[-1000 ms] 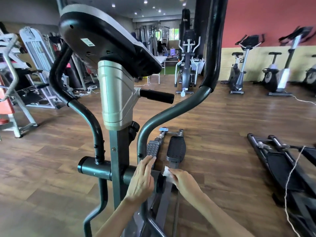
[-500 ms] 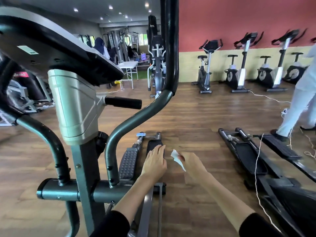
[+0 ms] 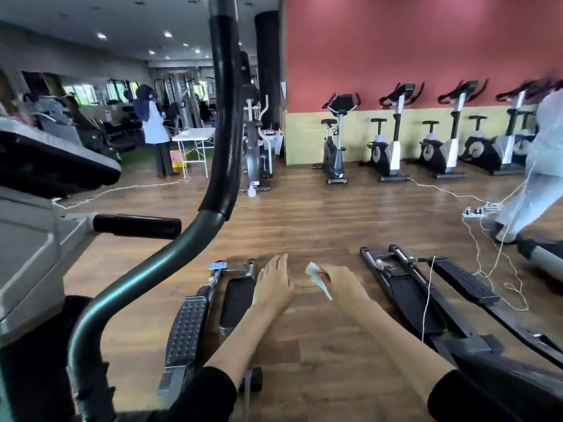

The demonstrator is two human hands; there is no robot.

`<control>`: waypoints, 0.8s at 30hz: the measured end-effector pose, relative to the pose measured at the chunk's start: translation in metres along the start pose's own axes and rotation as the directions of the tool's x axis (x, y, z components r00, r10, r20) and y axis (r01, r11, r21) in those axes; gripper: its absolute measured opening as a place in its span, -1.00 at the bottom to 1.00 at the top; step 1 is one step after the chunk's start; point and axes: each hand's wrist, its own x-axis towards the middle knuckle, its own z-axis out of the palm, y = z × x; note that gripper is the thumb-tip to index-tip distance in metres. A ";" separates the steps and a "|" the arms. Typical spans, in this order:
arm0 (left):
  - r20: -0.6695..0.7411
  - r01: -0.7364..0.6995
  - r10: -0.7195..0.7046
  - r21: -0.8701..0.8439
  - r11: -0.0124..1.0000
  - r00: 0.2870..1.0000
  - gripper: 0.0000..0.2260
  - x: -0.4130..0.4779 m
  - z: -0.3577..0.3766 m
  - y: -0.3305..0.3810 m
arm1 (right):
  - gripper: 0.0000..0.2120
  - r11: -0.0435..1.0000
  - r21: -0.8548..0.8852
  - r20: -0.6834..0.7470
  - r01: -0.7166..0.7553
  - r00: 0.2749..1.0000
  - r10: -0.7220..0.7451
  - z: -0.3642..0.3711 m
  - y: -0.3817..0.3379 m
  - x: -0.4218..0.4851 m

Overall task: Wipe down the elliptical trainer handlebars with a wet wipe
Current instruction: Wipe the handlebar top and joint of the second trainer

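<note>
The elliptical trainer's moving handlebar (image 3: 158,269) curves up from bottom left; its black foam grip (image 3: 224,117) rises to the frame's top. A short fixed black grip (image 3: 137,226) sticks out of the grey console column (image 3: 27,254) at left. My left hand (image 3: 274,284) is held out flat over the pedals (image 3: 185,330), fingers straight, touching nothing. My right hand (image 3: 338,284) pinches a crumpled white wet wipe (image 3: 316,277) in the air, to the right of the handlebar and apart from it.
Another elliptical's black rails (image 3: 405,287) lie at right with a white cord (image 3: 429,300) across them. Several exercise bikes (image 3: 335,141) line the red wall. One person (image 3: 154,129) stands at a white table; another (image 3: 539,166) walks at far right.
Both hands have left the trainer's lower frame and are held out in the air. The view has swung right and up, so the console now sits at the left edge.
</note>
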 end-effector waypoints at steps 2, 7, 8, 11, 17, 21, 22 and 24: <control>0.010 0.001 -0.001 -0.004 1.000 1.000 -0.46 0.015 0.006 0.008 | -0.72 1.000 0.005 -0.016 -0.023 1.000 0.023 -0.007 0.008 0.010; 0.024 -0.003 0.004 -0.024 1.000 1.000 -0.46 0.046 0.019 0.020 | -0.73 0.998 0.045 -0.025 -0.038 0.999 0.039 -0.013 0.029 0.033; 0.016 -0.008 0.009 -0.024 1.000 1.000 -0.47 0.053 0.021 0.021 | -0.76 0.998 0.050 -0.025 -0.043 0.999 0.044 -0.013 0.034 0.039; -0.001 -0.021 0.020 -0.023 1.000 1.000 -0.47 0.075 0.030 0.021 | -0.80 0.996 0.063 -0.025 -0.060 0.998 0.062 -0.015 0.047 0.058; 0.012 -0.025 0.025 -0.005 1.000 1.000 -0.47 0.119 0.041 0.017 | -0.76 0.998 0.054 -0.059 -0.044 0.997 0.047 -0.022 0.056 0.097; -0.021 -0.049 0.049 0.021 0.999 0.999 -0.48 0.153 0.044 0.011 | -0.78 0.999 0.045 -0.080 -0.027 0.996 0.030 -0.022 0.057 0.136; -0.027 -0.051 0.051 0.027 0.998 0.998 -0.48 0.161 0.045 0.009 | -0.83 0.999 0.033 -0.075 -0.022 0.997 0.025 -0.022 0.057 0.146; -0.034 -0.052 0.054 0.040 0.998 0.998 -0.49 0.178 0.045 0.005 | -0.84 0.999 0.041 -0.079 -0.002 0.997 0.005 -0.019 0.059 0.164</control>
